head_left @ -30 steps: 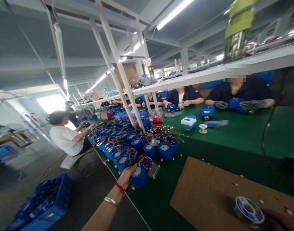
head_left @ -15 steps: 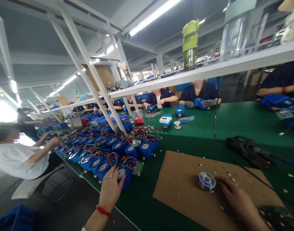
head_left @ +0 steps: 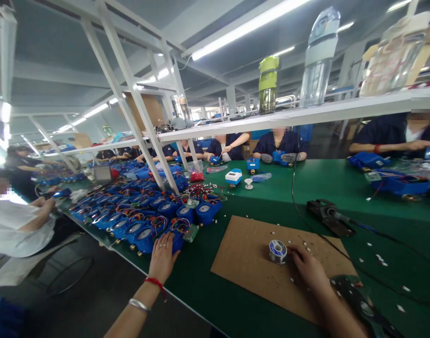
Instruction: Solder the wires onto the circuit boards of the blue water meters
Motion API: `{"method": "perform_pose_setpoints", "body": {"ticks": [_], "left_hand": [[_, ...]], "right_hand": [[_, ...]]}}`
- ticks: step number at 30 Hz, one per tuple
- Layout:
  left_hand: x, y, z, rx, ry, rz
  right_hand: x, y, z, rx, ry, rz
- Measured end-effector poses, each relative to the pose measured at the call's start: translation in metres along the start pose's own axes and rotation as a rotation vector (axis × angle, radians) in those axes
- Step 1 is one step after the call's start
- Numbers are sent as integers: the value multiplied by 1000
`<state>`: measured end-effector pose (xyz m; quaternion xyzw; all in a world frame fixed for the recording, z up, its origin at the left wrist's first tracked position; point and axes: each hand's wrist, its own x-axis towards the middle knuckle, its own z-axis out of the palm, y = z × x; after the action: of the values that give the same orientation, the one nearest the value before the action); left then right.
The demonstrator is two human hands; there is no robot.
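My left hand [head_left: 163, 256] is closed over the nearest blue water meter [head_left: 177, 240], at the front end of a crowded row. Its fingers lie over the top and its thumb is at the right side. Coloured wires and a green circuit board [head_left: 191, 233] with a small red light sit on that meter. Over a sheet of brown cardboard [head_left: 246, 253], my right hand [head_left: 308, 267] has its fingers curled at the right edge of a spool of solder wire [head_left: 278, 252]. What lies between those fingertips is too small to make out.
Many wired blue meters [head_left: 133, 227] fill the left of the green bench. A black tool stand [head_left: 329, 217] with a cable lies right of the cardboard. A dark object [head_left: 366, 305] is by my right forearm. Bottles [head_left: 267, 87] stand on the overhead shelf [head_left: 236, 123]. Co-workers sit opposite.
The view has shifted, so bench and shelf things appear further left. My left hand's fingers are closer together over the meter. My right hand remains beside the spool.
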<state>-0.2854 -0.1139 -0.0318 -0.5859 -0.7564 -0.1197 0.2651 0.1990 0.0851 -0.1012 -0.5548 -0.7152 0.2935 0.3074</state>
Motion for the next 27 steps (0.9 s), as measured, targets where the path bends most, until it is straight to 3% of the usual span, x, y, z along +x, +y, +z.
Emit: {"method": "perform_pose_setpoints", "body": {"ticks": [5, 9, 13, 17, 27], "left_hand": [[-4, 14, -20, -33, 54, 8], [-30, 43, -28, -80, 133, 20], [-66, 82, -12, -216, 2, 89], [-83, 104, 4, -358, -154, 0], [-80, 98, 9, -390, -300, 52]], "right_hand": [[1, -1, 0, -18, 3, -9], [3, 0, 3, -3, -8, -21], [4, 0, 4, 16, 4, -32], [3, -3, 3, 33, 20, -39], [1, -4, 2, 54, 35, -40]]}}
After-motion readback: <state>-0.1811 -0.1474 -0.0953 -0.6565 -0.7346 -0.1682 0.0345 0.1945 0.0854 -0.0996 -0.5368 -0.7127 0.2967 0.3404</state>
